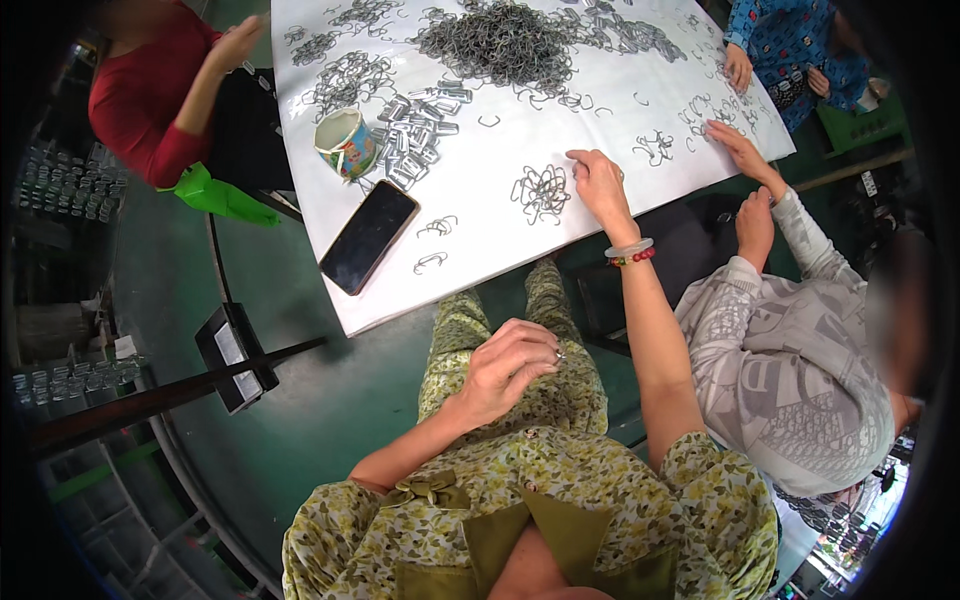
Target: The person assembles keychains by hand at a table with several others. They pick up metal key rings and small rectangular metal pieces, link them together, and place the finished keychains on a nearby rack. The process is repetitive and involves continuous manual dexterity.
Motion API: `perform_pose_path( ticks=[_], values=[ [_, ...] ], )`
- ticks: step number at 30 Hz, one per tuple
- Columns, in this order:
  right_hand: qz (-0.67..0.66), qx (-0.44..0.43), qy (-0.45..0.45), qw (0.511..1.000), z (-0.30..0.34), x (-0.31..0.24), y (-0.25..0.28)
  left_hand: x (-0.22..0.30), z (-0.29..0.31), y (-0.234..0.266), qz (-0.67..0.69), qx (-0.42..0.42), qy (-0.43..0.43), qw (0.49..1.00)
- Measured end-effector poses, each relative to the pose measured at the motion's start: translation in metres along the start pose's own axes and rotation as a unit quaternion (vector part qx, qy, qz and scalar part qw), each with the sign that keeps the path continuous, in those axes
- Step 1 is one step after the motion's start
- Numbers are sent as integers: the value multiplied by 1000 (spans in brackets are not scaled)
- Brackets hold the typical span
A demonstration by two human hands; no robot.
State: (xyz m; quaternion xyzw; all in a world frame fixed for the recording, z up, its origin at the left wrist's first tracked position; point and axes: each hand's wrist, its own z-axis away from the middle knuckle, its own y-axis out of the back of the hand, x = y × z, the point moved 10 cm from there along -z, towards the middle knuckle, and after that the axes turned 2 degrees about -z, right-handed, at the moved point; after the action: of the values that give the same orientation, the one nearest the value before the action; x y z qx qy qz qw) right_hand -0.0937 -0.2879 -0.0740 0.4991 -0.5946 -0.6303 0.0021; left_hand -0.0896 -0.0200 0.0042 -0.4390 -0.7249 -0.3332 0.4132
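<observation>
My left hand [505, 372] is held over my lap, below the table's near edge. Its fingers are curled together, and a small shiny bit shows at the fingertips, too small to name. My right hand [600, 192] reaches onto the white tabletop with its index finger stretched out. It is just right of a small pile of bent metal wire hooks [540, 194], with nothing visible in its fingers. Left of that pile lie a few loose hooks [436, 227] and a black smartphone [370, 237].
A colourful round tub [346, 144] stands beside a heap of silver metal pieces [412, 135]. Farther back rises a big heap of hooks [495, 45]. Co-workers sit around the white table [480, 265]: a grey-patterned sleeve [735, 290] at right, a red sleeve [150, 120] at left, a blue sleeve [745, 25] at far right.
</observation>
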Motion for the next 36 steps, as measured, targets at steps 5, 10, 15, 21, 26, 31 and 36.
perform_pose_path(
  ticks=[5,10,15,21,26,31,36],
  values=[
    [164,-27,-23,986,13,20,-2,-5,-7,3,5,13,14,1000],
    [205,0,-16,979,47,17,-2,-2,-11,7,-6,6,11,1000],
    [237,0,20,971,58,3,0,-2,-11,4,-11,-6,23,1000],
    [191,6,49,980,50,-22,-9,-1,-11,-1,-8,-1,12,1000],
    [94,59,35,993,31,-20,11,0,-14,0,11,-2,12,1000],
    [0,66,-25,997,0,21,23,-9,-14,0,11,-10,2,1000],
    [-114,54,-93,988,-39,23,27,-19,-21,-2,35,-15,5,999]
  ],
)
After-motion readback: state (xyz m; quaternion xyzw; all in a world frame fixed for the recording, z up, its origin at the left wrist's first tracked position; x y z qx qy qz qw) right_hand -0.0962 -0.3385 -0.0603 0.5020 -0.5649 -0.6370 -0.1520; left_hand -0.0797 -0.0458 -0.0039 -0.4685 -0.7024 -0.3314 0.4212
